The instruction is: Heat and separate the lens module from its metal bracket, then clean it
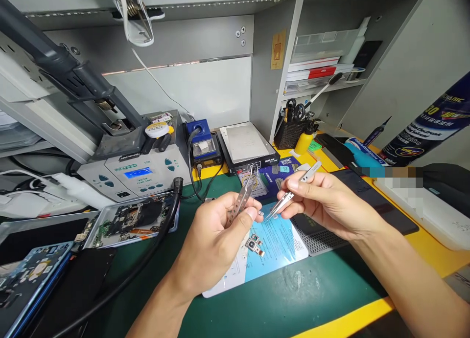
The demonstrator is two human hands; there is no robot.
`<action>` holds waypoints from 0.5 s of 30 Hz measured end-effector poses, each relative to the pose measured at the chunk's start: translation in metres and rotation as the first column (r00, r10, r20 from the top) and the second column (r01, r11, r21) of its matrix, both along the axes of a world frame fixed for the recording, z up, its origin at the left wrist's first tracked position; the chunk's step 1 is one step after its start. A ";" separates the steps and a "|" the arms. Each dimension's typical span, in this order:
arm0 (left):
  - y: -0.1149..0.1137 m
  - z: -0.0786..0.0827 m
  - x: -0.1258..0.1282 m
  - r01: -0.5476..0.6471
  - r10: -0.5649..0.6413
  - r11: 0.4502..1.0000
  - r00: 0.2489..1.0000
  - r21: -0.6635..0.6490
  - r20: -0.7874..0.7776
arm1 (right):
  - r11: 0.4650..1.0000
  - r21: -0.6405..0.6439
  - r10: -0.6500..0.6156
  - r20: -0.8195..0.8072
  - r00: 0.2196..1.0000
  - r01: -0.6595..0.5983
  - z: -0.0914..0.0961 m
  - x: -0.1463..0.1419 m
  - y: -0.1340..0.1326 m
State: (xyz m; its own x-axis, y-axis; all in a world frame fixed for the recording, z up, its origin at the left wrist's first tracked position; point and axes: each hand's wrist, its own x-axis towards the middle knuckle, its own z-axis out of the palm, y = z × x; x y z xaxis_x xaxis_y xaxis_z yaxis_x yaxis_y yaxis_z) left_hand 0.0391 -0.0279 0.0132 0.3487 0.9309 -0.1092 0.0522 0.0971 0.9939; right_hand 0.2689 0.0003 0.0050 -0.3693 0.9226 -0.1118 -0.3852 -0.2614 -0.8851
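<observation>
My left hand [216, 237] is closed around perforated metal tweezers [241, 201], which point up and away. Between its thumb and fingertips it also pinches a tiny part [261, 213], too small to name. My right hand [326, 201] grips a second pair of silver tweezers [290, 194]; their tips angle down and left, close to the tiny part. I cannot tell whether they touch it. Below my hands, a phone camera module [253, 244] with two lenses lies on a blue and white printed sheet [275, 267].
A green mat [293, 299] covers the bench. On the left are a hot air station [132, 174], its black hose [154, 252] and a tray of circuit boards [132, 220]. Behind stand a soldering station [201, 142] and a flat black device [246, 147]. A spray can [426, 123] leans at right.
</observation>
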 end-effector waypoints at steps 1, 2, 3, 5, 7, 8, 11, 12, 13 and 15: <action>0.000 0.000 0.000 0.000 0.000 1.000 1.000 -0.004 0.019 | 1.000 0.002 0.004 0.000 1.000 -0.004 0.000 0.000 0.000; 0.000 0.001 0.001 0.002 -0.002 1.000 0.999 -0.004 0.032 | 1.000 0.006 0.005 0.000 1.000 -0.005 -0.001 0.000 0.000; -0.001 0.001 0.001 0.004 -0.004 1.000 0.999 0.000 0.041 | 1.000 0.012 0.005 -0.001 1.000 -0.005 -0.001 0.000 0.000; -0.001 0.003 0.002 -0.003 0.003 1.000 0.999 0.007 0.037 | 1.000 0.028 0.000 -0.003 1.000 0.000 -0.001 0.000 -0.001; -0.003 0.006 0.004 -0.026 0.026 1.000 1.000 0.015 0.003 | 0.999 0.041 -0.008 0.004 1.000 0.008 0.000 0.001 -0.002; -0.003 0.006 0.006 -0.044 0.044 0.999 0.999 0.019 -0.020 | 0.999 0.047 -0.015 0.014 1.000 0.014 0.000 0.001 -0.002; -0.006 0.008 0.009 -0.098 0.102 0.994 0.992 0.049 -0.077 | 0.996 0.066 -0.067 0.053 0.996 0.064 0.000 0.001 -0.003; -0.007 0.008 0.010 -0.116 0.121 0.991 0.989 0.065 -0.087 | 0.993 0.075 -0.093 0.064 0.994 0.088 0.000 0.001 -0.003; -0.008 0.008 0.011 -0.131 0.139 0.988 0.985 0.082 -0.101 | 0.990 0.085 -0.116 0.075 0.990 0.109 0.000 0.001 -0.003; -0.009 0.008 0.012 -0.160 0.178 0.978 0.974 0.133 -0.139 | 0.984 0.103 -0.151 0.089 0.984 0.142 0.000 0.001 -0.003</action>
